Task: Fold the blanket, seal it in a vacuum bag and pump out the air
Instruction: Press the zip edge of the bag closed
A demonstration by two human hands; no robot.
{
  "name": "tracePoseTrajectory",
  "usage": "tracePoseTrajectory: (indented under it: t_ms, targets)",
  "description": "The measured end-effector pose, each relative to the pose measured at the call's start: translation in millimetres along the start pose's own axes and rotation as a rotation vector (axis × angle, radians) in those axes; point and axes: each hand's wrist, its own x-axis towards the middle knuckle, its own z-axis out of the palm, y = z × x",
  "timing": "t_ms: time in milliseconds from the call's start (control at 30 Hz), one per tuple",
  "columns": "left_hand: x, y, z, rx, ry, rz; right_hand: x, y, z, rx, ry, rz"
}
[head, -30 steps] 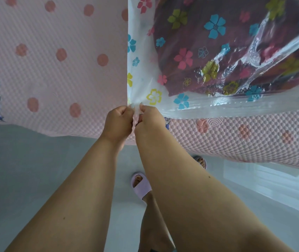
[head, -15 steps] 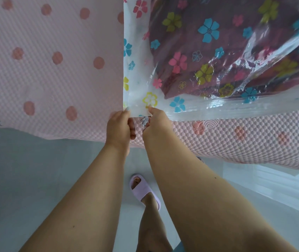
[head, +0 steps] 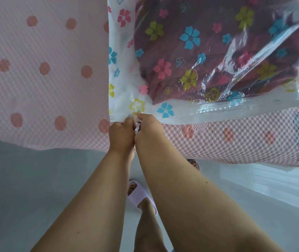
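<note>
A clear vacuum bag [head: 123,73] printed with coloured flowers lies on the bed, its open edge along the bed's near side. Inside it sits the folded dark maroon blanket [head: 205,57], seen through crinkled plastic. My left hand [head: 121,135] and my right hand [head: 149,128] are pressed together at the bag's near left corner. Both pinch the sealing strip there between thumb and fingers. Something small and pale shows between the two hands; I cannot tell what it is.
The bed is covered by a pink textured mat [head: 41,70] with round dots and cartoon prints, hanging over the near edge [head: 236,139]. Below is a grey floor [head: 26,188]. My feet in lilac slippers [head: 139,195] stand close to the bed.
The two hands have closed in on each other at the bag's corner. The view has shifted slightly, so the bag sits a little further left and lower.
</note>
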Motion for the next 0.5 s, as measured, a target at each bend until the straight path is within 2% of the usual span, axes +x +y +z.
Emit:
tracePoseTrajectory:
  t_ms: [167, 300, 500]
  targets:
    - [0.1, -1.7, 4.5, -0.261, -0.035, -0.013, -4.5, -6.8, -5.9, 0.01, -0.021, -0.044]
    - [5.7, -7.7, 3.9, -0.22, -0.021, 0.038, 1.5, -20.2, -22.2, -0.078, 0.081, -0.071]
    - [10.7, -14.0, 4.9, -0.195, 0.027, 0.05, 12.1, -36.0, -31.6, -0.054, 0.12, -0.065]
